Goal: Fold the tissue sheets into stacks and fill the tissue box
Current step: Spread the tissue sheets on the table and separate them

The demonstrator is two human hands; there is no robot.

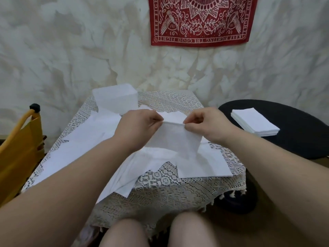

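Note:
A white tissue sheet (175,139) hangs folded over above the table, its top fold pinched at both ends. My left hand (138,125) grips the left end and my right hand (206,123) grips the right end. Under it, several loose white tissue sheets (85,138) lie spread over the lace tablecloth. A translucent white tissue box (115,98) stands at the table's far left, behind my left hand. A neat stack of folded tissues (254,123) rests on the black round stool to the right.
The small table with a lace cloth (178,193) stands directly in front of my knees. A black round stool (293,129) is on the right, a yellow folding chair (19,145) on the left. A red bandana (201,20) hangs on the wall behind.

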